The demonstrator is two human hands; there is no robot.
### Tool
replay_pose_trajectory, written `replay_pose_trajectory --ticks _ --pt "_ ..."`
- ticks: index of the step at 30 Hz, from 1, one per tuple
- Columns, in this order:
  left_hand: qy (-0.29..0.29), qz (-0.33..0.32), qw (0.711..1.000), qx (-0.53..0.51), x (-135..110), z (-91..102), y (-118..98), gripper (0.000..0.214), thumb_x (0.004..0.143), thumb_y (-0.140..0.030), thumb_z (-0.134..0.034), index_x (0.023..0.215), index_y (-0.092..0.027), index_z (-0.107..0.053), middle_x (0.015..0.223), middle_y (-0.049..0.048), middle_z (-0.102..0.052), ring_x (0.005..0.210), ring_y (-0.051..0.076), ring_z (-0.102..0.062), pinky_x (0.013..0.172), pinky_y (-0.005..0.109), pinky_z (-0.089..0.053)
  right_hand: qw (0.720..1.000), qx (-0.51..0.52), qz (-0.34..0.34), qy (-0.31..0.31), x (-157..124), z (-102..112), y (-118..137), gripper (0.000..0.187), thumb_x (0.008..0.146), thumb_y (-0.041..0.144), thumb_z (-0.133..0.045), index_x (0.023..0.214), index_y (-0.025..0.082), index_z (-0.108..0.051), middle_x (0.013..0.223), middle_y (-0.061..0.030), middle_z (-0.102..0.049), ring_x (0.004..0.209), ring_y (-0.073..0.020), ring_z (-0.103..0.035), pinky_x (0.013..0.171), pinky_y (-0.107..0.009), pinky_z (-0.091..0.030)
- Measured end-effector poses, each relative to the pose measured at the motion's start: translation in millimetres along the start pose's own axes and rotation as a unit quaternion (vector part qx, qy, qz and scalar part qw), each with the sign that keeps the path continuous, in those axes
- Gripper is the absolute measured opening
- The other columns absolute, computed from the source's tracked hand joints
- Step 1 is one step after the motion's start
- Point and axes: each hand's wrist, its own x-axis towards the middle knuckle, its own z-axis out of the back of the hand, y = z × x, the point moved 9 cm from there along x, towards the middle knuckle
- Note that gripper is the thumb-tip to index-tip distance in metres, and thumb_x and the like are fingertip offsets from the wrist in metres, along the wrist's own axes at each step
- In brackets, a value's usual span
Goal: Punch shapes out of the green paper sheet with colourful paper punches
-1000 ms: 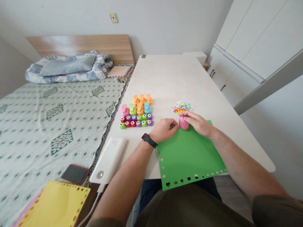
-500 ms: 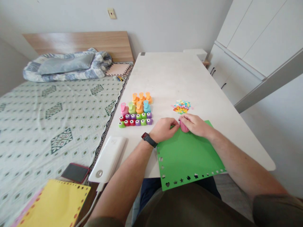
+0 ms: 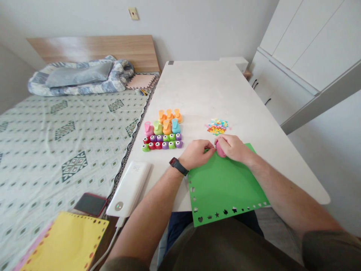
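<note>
My right hand (image 3: 232, 148) has closed further over the small pink plastic paper punch (image 3: 219, 149) at the far edge of the green card sheet (image 3: 225, 184), pressing it down. My left hand (image 3: 195, 153) stays fisted, pinning that edge just left of the punch; the heap of coloured paper cut-outs (image 3: 216, 127) lies just beyond.

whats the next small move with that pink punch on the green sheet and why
Probably press down: the right hand covers the small pink paper punch at the far edge of the green paper sheet, and the left hand pins that edge beside it. The near edge already carries punched shapes; this one shows none.
</note>
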Motion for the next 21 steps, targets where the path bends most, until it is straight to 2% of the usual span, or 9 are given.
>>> replay_pose_trajectory --ticks 13,21 --pt "0.0 -0.003 1.0 0.005 0.1 -1.1 0.6 0.02 0.094 -0.026 -0.056 0.088 -0.017 -0.073 0.088 0.0034 -0.077 0.076 0.015 -0.066 0.069 0.025 -0.044 1.0 -0.02 0.009 -0.006 -0.2 0.3 1.0 0.038 0.102 0.03 -0.036 0.087 0.021 -0.069 0.085 -0.0055 -0.074 0.082 -0.0202 -0.066 0.077 -0.029 -0.044" --pt "-0.001 -0.004 1.0 0.006 0.4 -1.9 1.4 0.02 0.094 -0.026 -0.056 0.088 -0.017 -0.073 0.087 0.0033 -0.076 0.076 0.015 -0.066 0.068 0.026 -0.044 0.999 -0.036 0.004 -0.028 2.0 -1.9 2.7 0.037 0.102 0.027 -0.036 0.083 0.021 -0.067 0.074 -0.0053 -0.071 0.074 -0.0202 -0.065 0.074 -0.029 -0.045"
